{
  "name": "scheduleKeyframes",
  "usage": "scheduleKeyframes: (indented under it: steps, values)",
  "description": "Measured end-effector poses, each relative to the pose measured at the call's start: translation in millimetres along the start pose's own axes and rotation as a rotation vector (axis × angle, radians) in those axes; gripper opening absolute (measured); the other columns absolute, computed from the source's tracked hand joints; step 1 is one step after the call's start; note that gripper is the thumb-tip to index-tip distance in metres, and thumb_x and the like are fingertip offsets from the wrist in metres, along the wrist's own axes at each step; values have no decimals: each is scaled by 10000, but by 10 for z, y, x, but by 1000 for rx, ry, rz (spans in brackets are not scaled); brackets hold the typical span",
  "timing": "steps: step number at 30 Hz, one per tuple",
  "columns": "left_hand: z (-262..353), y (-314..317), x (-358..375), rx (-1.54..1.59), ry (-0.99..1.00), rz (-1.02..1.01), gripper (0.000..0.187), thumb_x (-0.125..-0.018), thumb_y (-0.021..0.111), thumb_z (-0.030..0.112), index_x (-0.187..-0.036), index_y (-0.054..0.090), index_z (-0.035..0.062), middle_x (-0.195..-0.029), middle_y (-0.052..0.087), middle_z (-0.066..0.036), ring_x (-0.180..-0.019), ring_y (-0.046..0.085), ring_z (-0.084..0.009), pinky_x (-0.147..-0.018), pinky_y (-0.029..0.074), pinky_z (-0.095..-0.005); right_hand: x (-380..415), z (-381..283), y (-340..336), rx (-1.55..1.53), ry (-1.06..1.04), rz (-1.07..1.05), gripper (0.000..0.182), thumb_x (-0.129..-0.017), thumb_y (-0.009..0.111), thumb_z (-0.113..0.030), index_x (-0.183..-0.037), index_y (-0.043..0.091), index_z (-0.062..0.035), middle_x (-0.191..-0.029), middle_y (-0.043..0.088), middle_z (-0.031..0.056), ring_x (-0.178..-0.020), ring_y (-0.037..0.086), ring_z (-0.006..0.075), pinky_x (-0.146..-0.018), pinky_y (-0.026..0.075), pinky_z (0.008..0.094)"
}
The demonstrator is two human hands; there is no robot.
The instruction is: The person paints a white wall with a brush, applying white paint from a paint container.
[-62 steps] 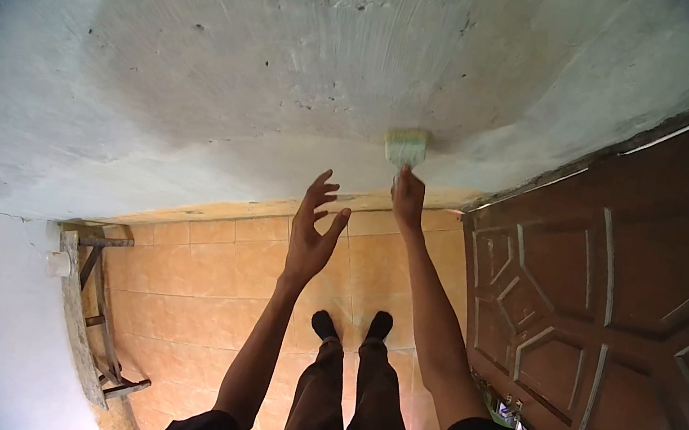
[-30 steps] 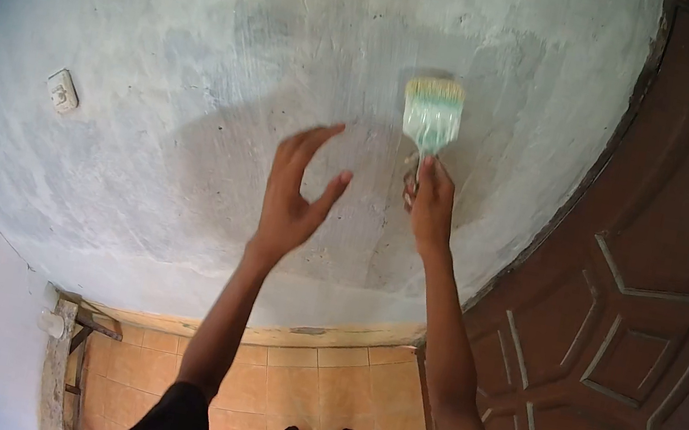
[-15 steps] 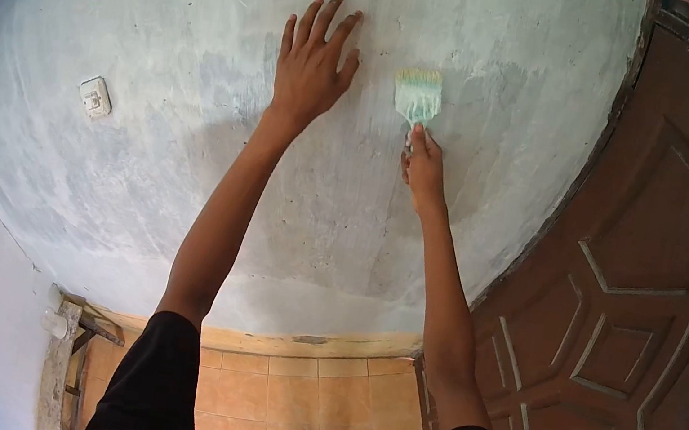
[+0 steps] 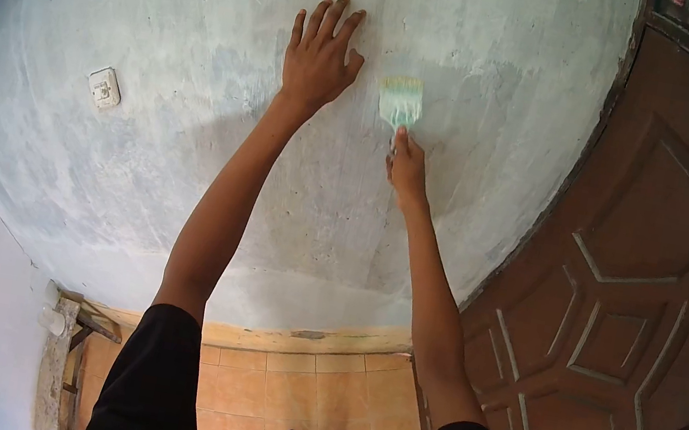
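My right hand [image 4: 408,167] is closed around the handle of a paintbrush [image 4: 400,104], its wide bristles pointing up against the wall [image 4: 318,211]. Pale green-white paint coats the brush head, and the bristle tips look yellowish. To the left and somewhat higher, my left hand [image 4: 319,60] lies on the wall with fingers spread, holding nothing. The wall is patchy, with pale whitish areas and darker grey ones around both hands.
A white wall switch [image 4: 104,87] sits on the left part of the wall. On the right is a brown panelled wooden door [image 4: 624,289]. Below are orange floor tiles [image 4: 242,389]. At lower left stands a wooden bench [image 4: 56,367] with a clear plastic cup [image 4: 52,320].
The paintbrush in my right hand has shifted a little left and slightly down. My left hand stays spread on the wall in nearly the same place.
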State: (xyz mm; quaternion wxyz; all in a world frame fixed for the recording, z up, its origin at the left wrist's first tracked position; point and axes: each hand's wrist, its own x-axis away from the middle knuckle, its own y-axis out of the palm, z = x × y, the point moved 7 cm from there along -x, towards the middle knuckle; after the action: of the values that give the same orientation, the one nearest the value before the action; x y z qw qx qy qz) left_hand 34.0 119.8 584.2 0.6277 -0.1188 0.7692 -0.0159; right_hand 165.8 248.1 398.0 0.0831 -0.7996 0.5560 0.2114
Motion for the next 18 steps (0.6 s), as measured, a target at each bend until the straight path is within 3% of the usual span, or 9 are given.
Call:
scheduleKeyframes:
  steps: [5, 9, 12, 18]
  values:
    - [13, -1, -2, -10, -10, -7, 590, -792, 637, 265, -1357, 491, 179, -1468, 406, -67, -1352, 373, -276, -1121, 296, -517, -120, -36, -277, 137, 41, 104, 484, -977, 468, -542, -747, 500, -117, -567, 412, -42, -451, 365, 53, -402, 291, 225]
    - [63, -7, -13, -26, -28, -24, 578, -809, 627, 283, -1360, 488, 175, -1473, 399, -71, -1367, 355, -291, -1127, 289, -516, -326, -622, -291, 18, 16, 126, 491, -973, 470, -550, -748, 500, -115, -591, 409, -40, -454, 361, 55, -399, 267, 220]
    - [94, -1, -37, -54, -73, -92, 581, -824, 615, 280, -1379, 470, 181, -1478, 393, -70, -1389, 331, -282, -1137, 276, -517, -294, -353, -342, 13, 71, 66, 497, -970, 462, -564, -751, 496, -119, -587, 401, -40, -450, 360, 57, -397, 270, 223]
    - [428, 151, -67, 115, 146, -47, 535, -820, 572, 205, -1349, 512, 162, -1441, 440, -87, -1372, 363, -268, -1132, 275, -525, 110, 152, -471, 46, 146, 62, 507, -966, 450, -582, -763, 490, -118, -579, 387, -42, -443, 350, 59, -394, 272, 229]
